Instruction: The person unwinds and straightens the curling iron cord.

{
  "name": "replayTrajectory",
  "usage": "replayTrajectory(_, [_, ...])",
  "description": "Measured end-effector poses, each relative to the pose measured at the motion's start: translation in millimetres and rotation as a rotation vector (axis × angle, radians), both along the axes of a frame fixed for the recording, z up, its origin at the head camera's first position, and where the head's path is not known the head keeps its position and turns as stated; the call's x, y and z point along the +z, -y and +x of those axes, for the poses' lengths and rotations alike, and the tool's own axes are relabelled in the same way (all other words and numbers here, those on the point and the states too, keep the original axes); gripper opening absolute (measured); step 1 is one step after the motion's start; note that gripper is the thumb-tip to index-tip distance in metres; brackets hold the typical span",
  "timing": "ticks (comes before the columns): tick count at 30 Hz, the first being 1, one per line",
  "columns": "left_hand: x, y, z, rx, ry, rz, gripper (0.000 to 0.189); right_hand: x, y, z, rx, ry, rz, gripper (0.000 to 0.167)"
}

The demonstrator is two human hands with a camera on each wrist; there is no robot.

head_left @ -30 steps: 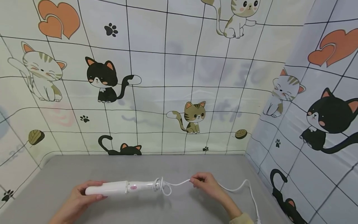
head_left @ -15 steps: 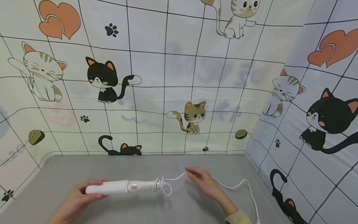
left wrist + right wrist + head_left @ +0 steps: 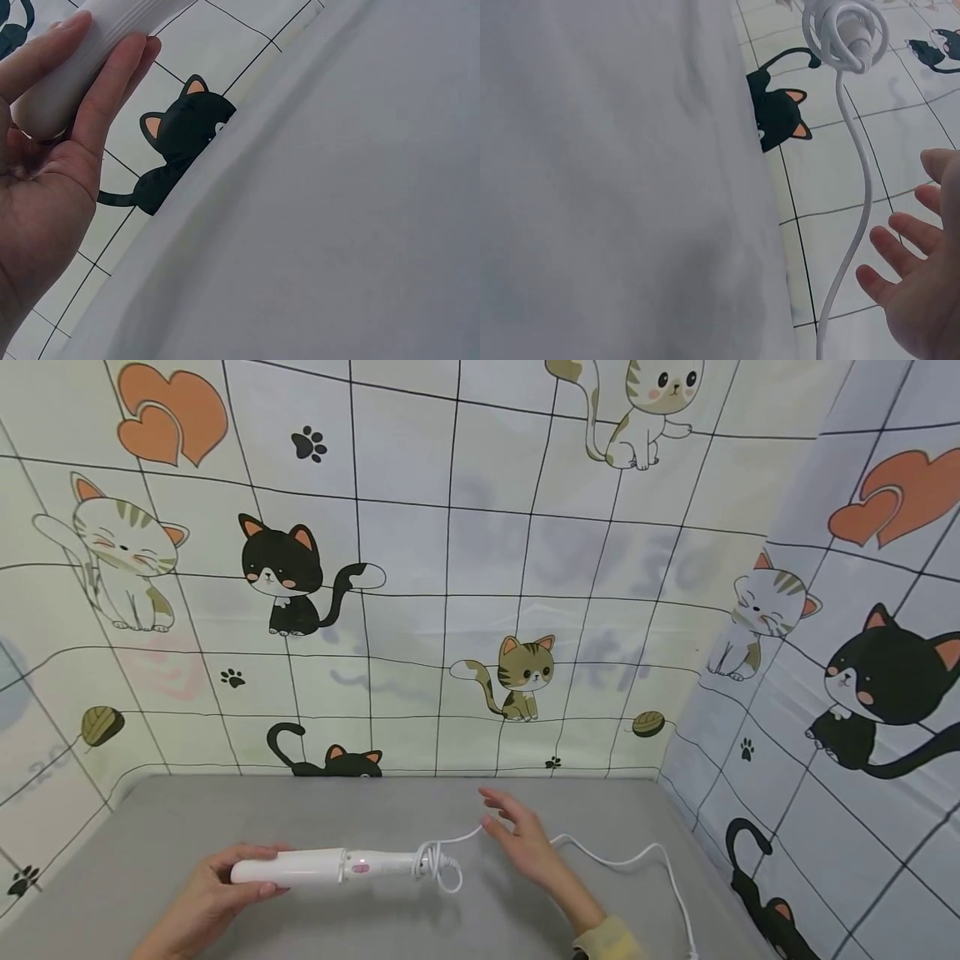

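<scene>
A white, wand-shaped corded appliance (image 3: 315, 867) with a pink switch (image 3: 360, 868) is held level above the grey table. My left hand (image 3: 202, 897) grips its thick, rounded end between thumb and fingers; the ribbed side of that end shows in the left wrist view. Loops of white cord (image 3: 437, 862) are wound round the thin end. My right hand (image 3: 528, 843) is just right of these loops, fingers spread and holding nothing. In the right wrist view the cord (image 3: 864, 180) hangs down past the fingertips of that hand (image 3: 930, 277).
Beyond my right hand, the cord (image 3: 630, 864) runs in a curve toward the table's front right. The grey table (image 3: 405, 806) meets a cat-printed cloth (image 3: 405, 635) at the back, which also hangs along both sides.
My right hand has let go of the cord, spread its fingers and moved left and away from me. The left hand and the appliance stay nearly where they were.
</scene>
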State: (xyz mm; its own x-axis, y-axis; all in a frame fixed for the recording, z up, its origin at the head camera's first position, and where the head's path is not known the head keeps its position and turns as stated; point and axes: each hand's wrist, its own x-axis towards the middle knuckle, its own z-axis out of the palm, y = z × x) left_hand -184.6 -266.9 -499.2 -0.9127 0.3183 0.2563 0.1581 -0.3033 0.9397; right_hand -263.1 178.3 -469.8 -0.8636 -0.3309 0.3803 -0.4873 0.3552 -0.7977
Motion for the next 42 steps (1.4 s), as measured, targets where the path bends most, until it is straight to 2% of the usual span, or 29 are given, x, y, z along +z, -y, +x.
replayTrajectory(3, [0.7,-1.5,0.2,-0.015,-0.007,0.014,0.047,2.3,6.5,0.5,0.020,-0.036,0.006,0.040])
replayTrajectory(9, [-1.6,-3.1,-1.4,-0.021,0.004,-0.013,0.046,4.9,14.3,2.6,0.085,-0.022,0.080,0.030])
replayTrajectory(14, [-2.3,-4.0,-1.1,0.001,0.035,-0.013,0.045,0.1,14.6,3.7,0.157,-0.031,0.114,0.023])
replayTrajectory(19, [-1.6,-4.3,0.7,0.020,0.052,0.011,0.047,-7.3,12.3,4.5,0.191,-0.052,0.126,0.018])
replayTrajectory(22, [-0.8,-4.4,1.3,0.025,0.046,0.013,0.047,-10.2,11.0,6.0,0.200,-0.026,0.124,0.015])
replayTrajectory(29, [0.7,-5.9,1.9,0.058,0.032,-0.011,0.045,-13.8,8.3,10.9,0.235,0.097,0.084,0.015])
replayTrajectory(36, [0.2,-3.9,1.9,0.046,0.070,-0.055,0.043,-10.2,0.4,13.7,0.201,0.124,0.072,0.013])
replayTrajectory(42, [-4.2,0.5,0.8,0.014,0.064,-0.057,0.043,0.1,-9.7,13.9,0.160,0.062,0.046,0.013])
